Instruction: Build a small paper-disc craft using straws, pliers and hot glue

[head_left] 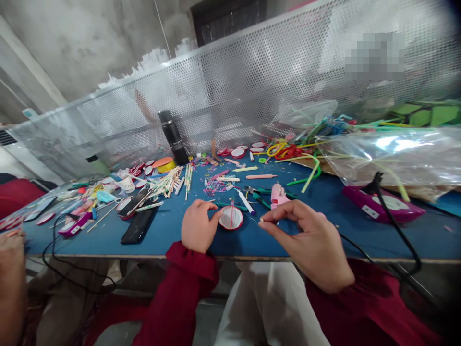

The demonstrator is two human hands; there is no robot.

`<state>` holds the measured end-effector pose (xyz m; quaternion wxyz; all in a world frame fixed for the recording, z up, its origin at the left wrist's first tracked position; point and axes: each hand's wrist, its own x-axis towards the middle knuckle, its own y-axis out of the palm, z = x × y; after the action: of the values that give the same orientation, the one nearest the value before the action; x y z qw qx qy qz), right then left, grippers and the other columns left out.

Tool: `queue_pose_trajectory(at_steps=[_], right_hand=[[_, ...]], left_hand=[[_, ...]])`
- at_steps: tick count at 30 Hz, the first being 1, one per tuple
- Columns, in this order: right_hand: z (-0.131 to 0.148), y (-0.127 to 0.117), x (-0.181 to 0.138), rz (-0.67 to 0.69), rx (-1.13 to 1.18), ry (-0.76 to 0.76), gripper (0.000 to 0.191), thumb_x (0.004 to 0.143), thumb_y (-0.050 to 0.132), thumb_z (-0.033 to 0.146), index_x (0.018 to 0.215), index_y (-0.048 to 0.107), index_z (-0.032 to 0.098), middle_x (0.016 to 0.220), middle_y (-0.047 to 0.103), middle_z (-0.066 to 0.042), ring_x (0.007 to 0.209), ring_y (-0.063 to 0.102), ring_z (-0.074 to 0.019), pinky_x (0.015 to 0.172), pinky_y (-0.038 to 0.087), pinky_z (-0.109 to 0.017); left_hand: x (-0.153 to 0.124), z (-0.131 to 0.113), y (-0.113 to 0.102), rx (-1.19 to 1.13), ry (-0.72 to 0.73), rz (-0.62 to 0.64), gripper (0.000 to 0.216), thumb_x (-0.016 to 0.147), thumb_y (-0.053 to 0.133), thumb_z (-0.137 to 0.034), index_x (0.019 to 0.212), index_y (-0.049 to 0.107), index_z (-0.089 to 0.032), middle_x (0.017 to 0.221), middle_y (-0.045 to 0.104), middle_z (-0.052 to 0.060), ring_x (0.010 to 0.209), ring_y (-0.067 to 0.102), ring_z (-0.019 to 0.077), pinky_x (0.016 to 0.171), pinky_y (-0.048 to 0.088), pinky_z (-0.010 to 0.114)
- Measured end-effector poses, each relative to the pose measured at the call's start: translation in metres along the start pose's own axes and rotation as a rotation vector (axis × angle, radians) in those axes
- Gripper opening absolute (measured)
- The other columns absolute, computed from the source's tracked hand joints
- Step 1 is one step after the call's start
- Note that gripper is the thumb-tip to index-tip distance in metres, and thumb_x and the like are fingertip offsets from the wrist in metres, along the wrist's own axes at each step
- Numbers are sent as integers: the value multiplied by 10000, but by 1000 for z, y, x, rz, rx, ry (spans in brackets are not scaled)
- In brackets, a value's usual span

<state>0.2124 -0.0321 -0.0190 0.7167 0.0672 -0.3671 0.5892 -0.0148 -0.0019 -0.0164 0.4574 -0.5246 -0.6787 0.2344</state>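
Note:
A small round white lid with a red rim lies on the blue table near its front edge. My left hand rests curled at the lid's left side, thumb and forefinger touching its rim. My right hand hovers to the right of the lid, thumb and forefinger pinched on a tiny pale piece at their tips. A thin line seems to run from that pinch toward the lid. Both sleeves are dark red.
A pink glue gun, a white marker, a black phone, wooden sticks, a black bottle and coloured straws are spread about. A purple device with a black cable sits right. Another person's hand is at far left.

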Motion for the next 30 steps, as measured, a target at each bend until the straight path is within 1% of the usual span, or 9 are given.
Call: queue_pose_trajectory(at_steps=[2, 5, 9, 12, 16, 20, 25, 30], right_hand=[[2, 1, 4, 3, -86, -48, 128, 813, 732, 270, 802, 606, 249, 792, 725, 18, 754, 687, -184, 761, 495, -332], [4, 4, 11, 5, -187, -108, 74, 830, 696, 265, 798, 630, 255, 781, 724, 8, 790, 676, -208, 781, 487, -353], [-1, 7, 18, 18, -269, -162, 86, 858, 650, 295, 778, 655, 264, 776, 718, -15, 820, 656, -240, 776, 482, -383], [-7, 10, 21, 27, -298, -189, 104, 869, 632, 289, 772, 658, 261, 770, 714, -18, 792, 649, -237, 777, 476, -391], [-12, 13, 24, 41, -327, -222, 105, 873, 630, 270, 770, 637, 250, 745, 706, -10, 770, 648, -230, 821, 467, -399], [-13, 16, 33, 83, -354, -251, 94, 863, 616, 230, 772, 601, 248, 731, 708, -3, 773, 644, -230, 847, 453, -404], [-16, 23, 51, 169, -417, -248, 92, 835, 619, 200, 771, 575, 249, 716, 705, -1, 798, 623, -234, 777, 442, -373], [-23, 32, 60, 208, -489, -212, 76, 826, 637, 204, 779, 590, 239, 733, 710, -16, 872, 613, -254, 738, 426, -352]], left_hand=[[8, 1, 3, 176, -18, 76, 238, 890, 619, -409, 861, 732, -201, 944, 652, 79, 886, 608, 215, 870, 449, 345], [14, -1, 10, 267, -63, 127, 308, 893, 604, -469, 835, 731, -194, 945, 654, 99, 914, 611, 233, 875, 435, 350], [16, 0, 14, 229, -87, 160, 283, 881, 627, -452, 827, 728, -194, 951, 656, 94, 897, 611, 227, 851, 432, 342], [17, 3, 14, 190, -95, 165, 243, 884, 628, -407, 802, 725, -200, 937, 658, 82, 876, 609, 210, 831, 432, 326], [17, 3, 15, 166, -116, 152, 247, 873, 634, -430, 829, 728, -206, 957, 657, 86, 885, 611, 220, 830, 432, 336], [18, 1, 17, 178, -118, 161, 248, 874, 624, -424, 819, 726, -205, 965, 658, 94, 896, 611, 230, 828, 429, 341], [19, 0, 16, 150, -103, 161, 229, 886, 605, -377, 790, 705, -196, 938, 670, 91, 857, 615, 222, 775, 415, 328], [17, 3, 14, 25, -123, 156, 193, 896, 583, -354, 804, 665, -205, 855, 689, 59, 779, 610, 194, 656, 362, 290]])
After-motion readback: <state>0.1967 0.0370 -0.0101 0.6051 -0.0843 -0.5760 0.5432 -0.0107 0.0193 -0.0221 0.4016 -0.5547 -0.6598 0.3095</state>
